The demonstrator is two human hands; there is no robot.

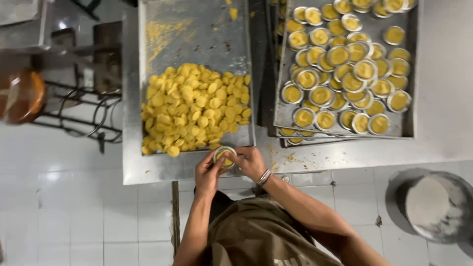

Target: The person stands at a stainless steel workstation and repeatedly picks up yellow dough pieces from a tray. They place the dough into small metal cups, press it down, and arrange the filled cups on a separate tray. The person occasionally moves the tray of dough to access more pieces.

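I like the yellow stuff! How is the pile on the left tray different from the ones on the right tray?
The loose yellow dough pieces lie bare in one heap, while the filled tins each sit in a round metal cup. The loose pieces fill only the near end of their tray; the filled tins spread across theirs, some overlapping. Both are yellow and rest on metal trays.

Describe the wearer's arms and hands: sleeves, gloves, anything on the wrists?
Both arms are bare from the hands as far up as the frame shows; no sleeves and no gloves visible. The left hand carries nothing on the wrist that shows. The right hand has a light, banded bracelet around its wrist. No rings or markings can be made out at this size.
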